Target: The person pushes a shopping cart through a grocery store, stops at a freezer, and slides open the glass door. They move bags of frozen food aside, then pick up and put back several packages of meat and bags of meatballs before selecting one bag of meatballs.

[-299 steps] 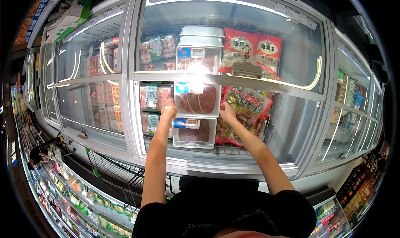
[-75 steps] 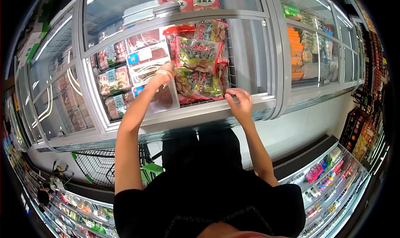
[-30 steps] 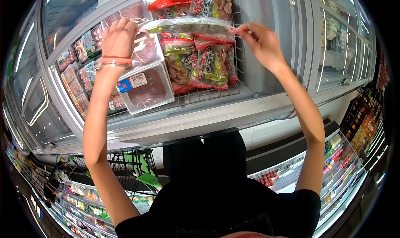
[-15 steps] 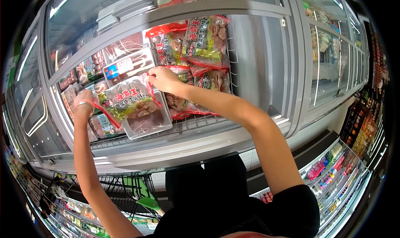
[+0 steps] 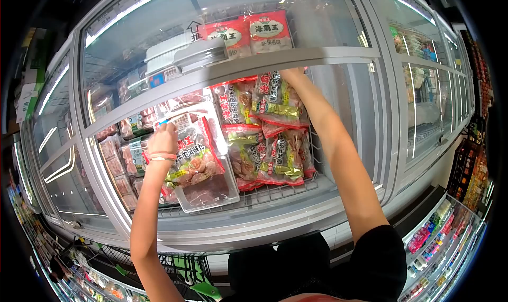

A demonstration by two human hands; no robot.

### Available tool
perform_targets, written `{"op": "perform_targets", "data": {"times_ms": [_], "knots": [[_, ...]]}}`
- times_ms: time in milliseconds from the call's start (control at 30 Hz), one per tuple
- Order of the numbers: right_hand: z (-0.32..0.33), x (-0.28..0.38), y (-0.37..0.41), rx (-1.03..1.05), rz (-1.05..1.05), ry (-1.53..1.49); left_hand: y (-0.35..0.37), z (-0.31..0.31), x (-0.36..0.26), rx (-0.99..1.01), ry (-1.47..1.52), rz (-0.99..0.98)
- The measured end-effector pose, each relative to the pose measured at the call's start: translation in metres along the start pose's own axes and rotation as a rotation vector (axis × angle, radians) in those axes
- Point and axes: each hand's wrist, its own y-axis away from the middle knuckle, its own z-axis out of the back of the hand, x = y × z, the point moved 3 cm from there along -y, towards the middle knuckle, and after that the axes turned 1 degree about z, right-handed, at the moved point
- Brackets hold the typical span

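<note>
My left hand [image 5: 163, 139] is closed on the upper edge of a bag of frozen meatballs [image 5: 197, 164], clear plastic with red edges and red lettering. This bag rests tilted over a clear-wrapped meat tray [image 5: 209, 193]. My right hand [image 5: 292, 72] is by the top of another meatball bag [image 5: 272, 98] in the upper part of the pile, just under the lid's frame. Its fingers are mostly hidden. Below it lie more bags of the same kind, such as a lower meatball bag [image 5: 283, 156].
The chest freezer has a sliding glass lid with a grey frame [image 5: 227, 72]. Packed meat [image 5: 132, 156] fills its left side, over a wire rack [image 5: 254, 199]. Red bags [image 5: 270, 32] lie under the glass. A shopping cart [image 5: 185, 265] stands behind the freezer's near edge.
My right hand has let go of the held bag and moved up and right to another bag. The view has shifted, and my left hand still grips its bag.
</note>
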Motion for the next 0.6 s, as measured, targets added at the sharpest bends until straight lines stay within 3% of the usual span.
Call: {"op": "perform_targets", "data": {"times_ms": [233,300,367,433,500,600], "knots": [[0.009,0.008,-0.009,0.091,0.138,0.245,0.019,-0.026,-0.072,0.08,0.142,-0.323],[0.028,0.019,-0.001,0.163,0.202,0.432,0.022,-0.031,-0.082,0.194,0.218,-0.303],[0.007,-0.009,-0.006,0.023,0.229,0.356,0.021,-0.025,-0.097,0.207,0.439,-0.251],[-0.015,-0.034,-0.015,-0.064,0.212,0.294,0.003,-0.068,-0.105,0.343,0.924,-0.059],[-0.024,-0.041,-0.021,-0.02,0.159,0.287,-0.025,-0.077,-0.127,0.508,1.418,0.402],[-0.029,-0.041,-0.031,0.125,0.113,0.301,-0.074,-0.082,-0.145,0.404,1.725,0.734]]}}
